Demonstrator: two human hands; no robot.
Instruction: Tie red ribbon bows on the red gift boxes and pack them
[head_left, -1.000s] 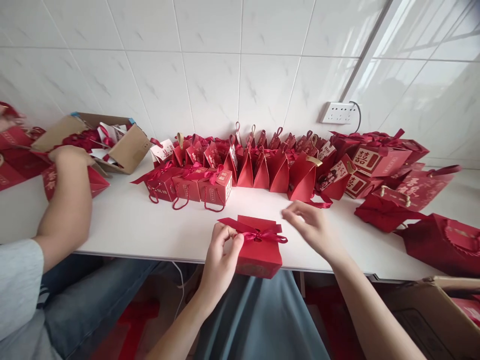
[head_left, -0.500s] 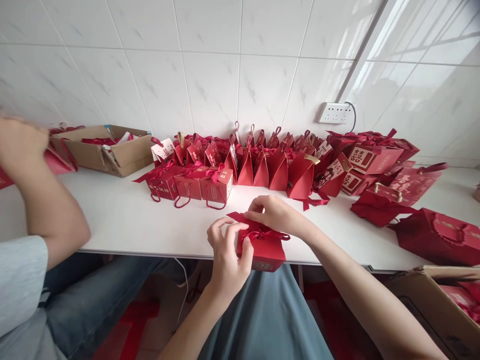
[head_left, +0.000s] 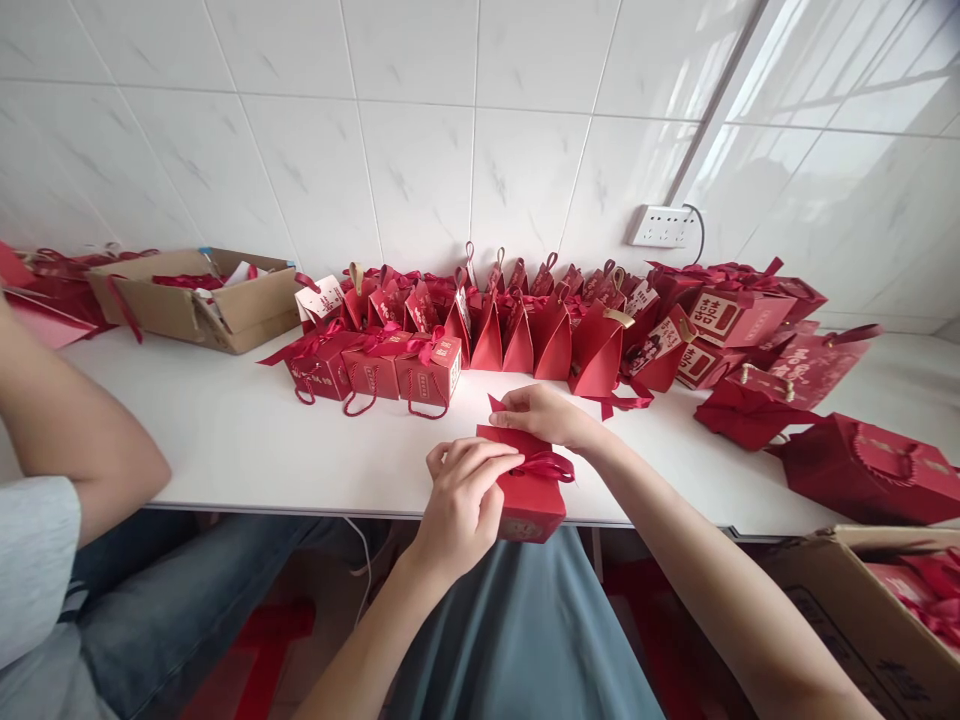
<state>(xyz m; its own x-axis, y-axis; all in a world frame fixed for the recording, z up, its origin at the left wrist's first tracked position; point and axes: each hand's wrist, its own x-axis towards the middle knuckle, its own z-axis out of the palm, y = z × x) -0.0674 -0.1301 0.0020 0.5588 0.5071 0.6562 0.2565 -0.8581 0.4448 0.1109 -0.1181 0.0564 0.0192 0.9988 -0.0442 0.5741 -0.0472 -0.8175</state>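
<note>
A small red gift box (head_left: 536, 510) with a ribbon bow (head_left: 551, 466) on its top sits at the table's front edge before me. My left hand (head_left: 463, 500) wraps the near left side of the box, its fingers reaching over the top to the bow. At the far side of the box, my right hand (head_left: 536, 412) pinches a red ribbon end (head_left: 495, 404), which sticks out past the fingertips. Part of the bow is hidden under my left fingers.
Three red boxes with cord handles (head_left: 375, 375) stand behind left, before rows of pointed red boxes (head_left: 551, 340). More boxes (head_left: 742, 315) and a bag (head_left: 874, 470) are at right. Cardboard cartons (head_left: 255, 310) flank both sides. A co-worker's arm (head_left: 82, 420) rests at left.
My left fingers have moved from the box's side up onto the bow. My right hand has shifted slightly away from the box with the ribbon end. The co-worker's hand has left view.
</note>
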